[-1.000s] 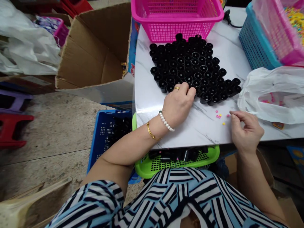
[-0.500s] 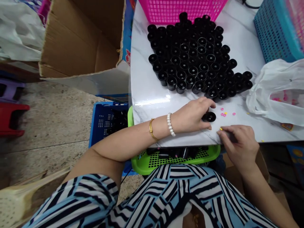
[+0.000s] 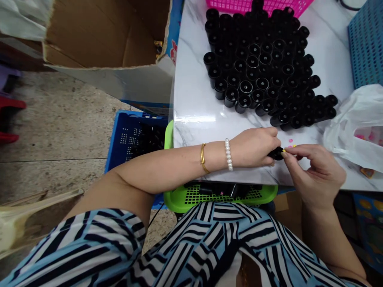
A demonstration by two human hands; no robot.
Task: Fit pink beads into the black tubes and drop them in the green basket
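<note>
My left hand rests on the white marble table near its front edge, fingers closed round one small black tube. My right hand meets it from the right, thumb and forefinger pinched on a tiny yellow bead held at the tube's open end. Several more pink and yellow beads lie loose on the table just behind the hands. Farther back a large cluster of upright black tubes stands packed together.
A white plastic bag with beads lies at the right. Blue basket and pink basket stand at the back. A green tray with black tubes sits under the table edge, with a blue crate and open cardboard box to the left.
My left hand took one black tube from the cluster and drew it to the front edge. My right hand picked up a yellow bead and brought it to the tube's mouth.
</note>
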